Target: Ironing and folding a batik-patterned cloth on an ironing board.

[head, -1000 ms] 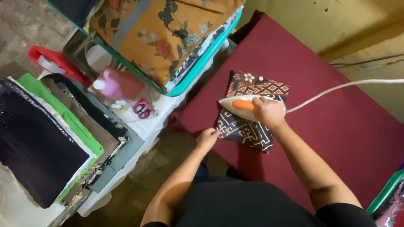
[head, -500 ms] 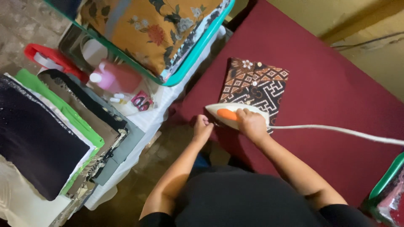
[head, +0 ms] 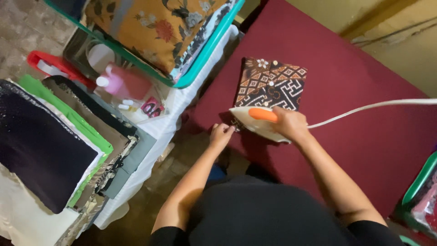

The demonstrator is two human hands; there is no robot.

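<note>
A folded brown, black and white patterned cloth [head: 273, 84] lies on a maroon ironing surface [head: 355, 68]. My right hand [head: 291, 124] grips the orange handle of a white iron [head: 257, 122], which rests on the cloth's near edge. A white cord [head: 373, 105] runs from the iron off to the right. My left hand [head: 221, 135] pinches the cloth's near left corner, just beside the iron's tip.
A teal basket [head: 205, 59] of folded patterned fabric sits at the top left. Below it stand a pink bottle [head: 125, 84] and a red object [head: 50, 64]. Stacked folded cloths [head: 54, 146] fill the left side. A green basket [head: 419, 187] sits at the right edge.
The iron has slid from the cloth's middle toward its near edge, closer to me. My left hand has stayed at the near left corner.
</note>
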